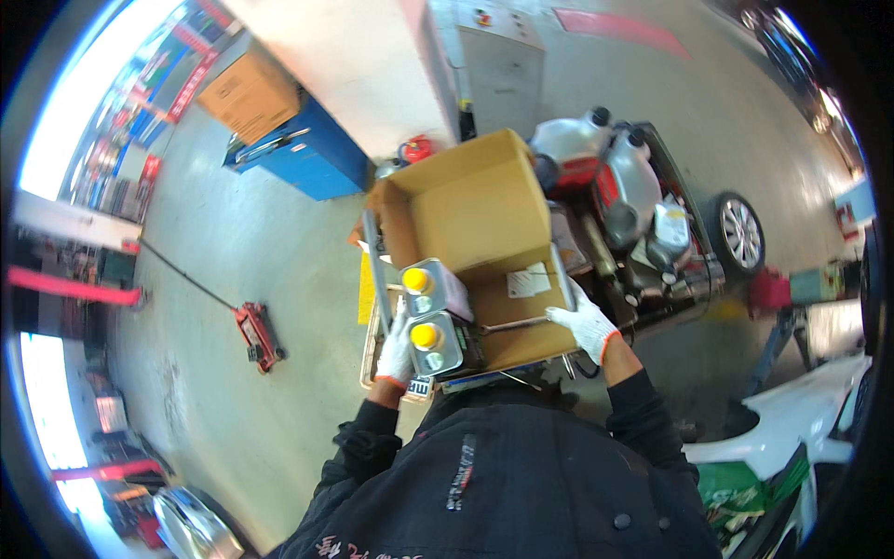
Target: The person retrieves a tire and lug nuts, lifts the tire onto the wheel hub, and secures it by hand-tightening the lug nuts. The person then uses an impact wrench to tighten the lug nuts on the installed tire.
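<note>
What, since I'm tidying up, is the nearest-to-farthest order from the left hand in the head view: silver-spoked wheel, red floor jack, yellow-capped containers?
From the left hand:
1. Yellow-capped containers: immediately to its right.
2. Red floor jack: out to its left.
3. Silver-spoked wheel: far off to its right.

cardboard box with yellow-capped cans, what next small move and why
Perhaps slide the farther yellow-capped can rightward with the left hand, which is beside it: this and the nearer can crowd the left side of the cardboard box.
</note>
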Action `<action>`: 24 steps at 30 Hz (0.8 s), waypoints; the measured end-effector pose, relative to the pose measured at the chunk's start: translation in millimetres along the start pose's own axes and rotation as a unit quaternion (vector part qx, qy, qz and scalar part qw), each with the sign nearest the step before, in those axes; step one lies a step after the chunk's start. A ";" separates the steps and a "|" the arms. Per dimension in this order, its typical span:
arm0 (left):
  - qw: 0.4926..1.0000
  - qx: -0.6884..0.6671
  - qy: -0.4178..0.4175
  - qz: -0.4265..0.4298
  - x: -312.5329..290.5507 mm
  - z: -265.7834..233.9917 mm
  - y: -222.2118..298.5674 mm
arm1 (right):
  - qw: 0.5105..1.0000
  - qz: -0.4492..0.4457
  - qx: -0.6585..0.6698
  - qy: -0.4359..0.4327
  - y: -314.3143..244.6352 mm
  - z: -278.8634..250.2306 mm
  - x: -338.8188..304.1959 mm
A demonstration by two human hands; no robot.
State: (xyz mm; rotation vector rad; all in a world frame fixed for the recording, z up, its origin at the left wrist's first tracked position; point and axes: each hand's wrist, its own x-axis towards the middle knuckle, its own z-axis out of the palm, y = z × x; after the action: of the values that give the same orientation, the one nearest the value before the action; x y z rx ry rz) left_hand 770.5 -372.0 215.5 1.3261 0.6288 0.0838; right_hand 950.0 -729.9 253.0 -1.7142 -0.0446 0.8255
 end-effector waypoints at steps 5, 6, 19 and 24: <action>0.998 0.036 -0.001 0.050 1.1 32.2 -11.0 | 0.979 0.017 0.201 -0.006 -5.0 12.6 -14.9; 0.998 0.038 -0.004 0.051 0.4 33.4 -11.7 | 0.983 0.010 0.184 0.010 -6.9 13.5 -18.9; 0.794 -0.508 -0.271 -0.194 3.3 -16.6 -49.8 | 0.974 -0.021 0.217 0.061 -31.4 39.5 -78.7; 0.803 -0.492 -0.280 -0.186 -9.6 -22.4 -23.4 | 0.987 -0.080 0.054 0.126 -40.9 50.4 -96.5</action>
State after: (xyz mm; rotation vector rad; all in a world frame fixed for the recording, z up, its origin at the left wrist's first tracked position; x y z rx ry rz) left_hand 745.2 -362.4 195.4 0.1582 0.2337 -0.2730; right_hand 866.0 -716.7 332.3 -1.6758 0.0337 0.4808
